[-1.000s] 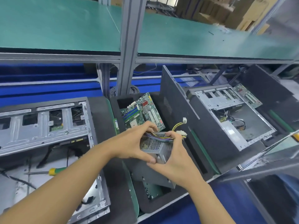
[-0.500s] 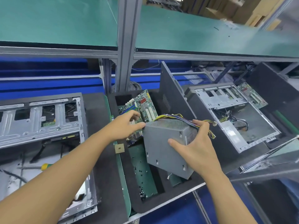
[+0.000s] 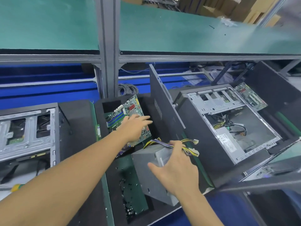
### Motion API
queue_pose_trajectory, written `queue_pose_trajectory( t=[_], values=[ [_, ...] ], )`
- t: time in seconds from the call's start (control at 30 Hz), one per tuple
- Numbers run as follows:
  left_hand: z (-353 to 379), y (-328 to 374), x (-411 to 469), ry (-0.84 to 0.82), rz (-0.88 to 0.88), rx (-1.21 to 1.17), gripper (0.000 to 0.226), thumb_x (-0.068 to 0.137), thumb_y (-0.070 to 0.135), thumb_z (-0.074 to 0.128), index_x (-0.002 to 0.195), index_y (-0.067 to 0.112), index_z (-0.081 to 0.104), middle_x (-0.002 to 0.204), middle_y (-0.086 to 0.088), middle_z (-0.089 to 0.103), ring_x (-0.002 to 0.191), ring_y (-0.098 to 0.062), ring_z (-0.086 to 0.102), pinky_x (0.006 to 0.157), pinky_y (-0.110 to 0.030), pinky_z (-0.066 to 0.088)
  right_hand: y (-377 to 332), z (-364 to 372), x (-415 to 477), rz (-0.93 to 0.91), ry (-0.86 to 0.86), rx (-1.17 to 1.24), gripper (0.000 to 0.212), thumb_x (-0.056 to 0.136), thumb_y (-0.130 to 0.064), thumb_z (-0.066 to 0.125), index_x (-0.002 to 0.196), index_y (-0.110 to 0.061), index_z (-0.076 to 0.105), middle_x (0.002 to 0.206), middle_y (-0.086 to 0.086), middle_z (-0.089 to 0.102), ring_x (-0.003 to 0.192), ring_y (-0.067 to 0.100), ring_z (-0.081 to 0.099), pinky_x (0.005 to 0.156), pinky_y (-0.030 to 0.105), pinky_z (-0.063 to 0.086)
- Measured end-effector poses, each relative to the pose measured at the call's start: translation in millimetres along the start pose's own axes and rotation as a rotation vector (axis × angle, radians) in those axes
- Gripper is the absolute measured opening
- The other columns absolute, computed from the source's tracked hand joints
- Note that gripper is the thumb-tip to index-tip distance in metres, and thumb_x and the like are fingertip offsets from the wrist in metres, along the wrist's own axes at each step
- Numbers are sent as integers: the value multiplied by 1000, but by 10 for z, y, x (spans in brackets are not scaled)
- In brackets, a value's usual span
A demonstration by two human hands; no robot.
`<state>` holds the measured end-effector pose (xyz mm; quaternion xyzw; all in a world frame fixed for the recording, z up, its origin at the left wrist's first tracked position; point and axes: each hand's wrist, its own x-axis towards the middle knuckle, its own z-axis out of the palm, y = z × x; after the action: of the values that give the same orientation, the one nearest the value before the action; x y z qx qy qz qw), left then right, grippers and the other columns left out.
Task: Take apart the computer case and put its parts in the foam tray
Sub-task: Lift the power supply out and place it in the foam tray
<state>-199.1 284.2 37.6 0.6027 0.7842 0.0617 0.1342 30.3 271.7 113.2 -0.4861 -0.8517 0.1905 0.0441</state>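
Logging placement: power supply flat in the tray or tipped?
Tipped: power supply leans in the foam tray, far end raised, right hand holding it.

The foam tray (image 3: 145, 103) sat in the middle; the motherboard (image 3: 130, 110) leaned in its far compartment; the power supply (image 3: 146, 173) stood tilted in the near one, its cable bundle (image 3: 189, 144) trailing right off the top. The left hand (image 3: 135, 128) lay over the motherboard; the right hand (image 3: 177, 172) gripped the power supply from the right. A side panel (image 3: 162, 108) stood upright just right of the tray; 1 open case (image 3: 24, 132) lay to the tray's left, a 2nd case (image 3: 228, 128) right of the panel, a 2nd motherboard (image 3: 249, 95) behind that case; a screwdriver (image 3: 17, 187) lay at the near left; a shelf (image 3: 179, 33) ran overhead at the back.
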Motion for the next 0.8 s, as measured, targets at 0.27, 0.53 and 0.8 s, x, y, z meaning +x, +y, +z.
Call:
queue_pose_trajectory(
  t=[0.27,0.53,0.8],
  values=[
    [95,79,261,-159,76,326,48,101,17,43,143,40,43,157,13,33,145,-28,21,111,-52,20,-21,137,59,4,-53,-26,80,66,-77,62,123,-39,20,110,-12,61,109,21,59,70,37,44],
    [19,-155,88,73,183,324,26,102,37,41,117,42,62,129,18,59,125,-18,43,100,-43,28,3,195,-12,6,-81,-27,79,67,-74,63,123,-36,22,108,-12,60,108,21,59,73,38,47],
    [-148,-487,-99,111,259,216,24,96,37,49,104,41,71,119,24,61,125,-9,43,105,-39,24,-40,318,-70,-9,-126,-28,77,67,-72,63,121,-35,21,110,-12,58,111,22,54,66,37,37]
  ],
)
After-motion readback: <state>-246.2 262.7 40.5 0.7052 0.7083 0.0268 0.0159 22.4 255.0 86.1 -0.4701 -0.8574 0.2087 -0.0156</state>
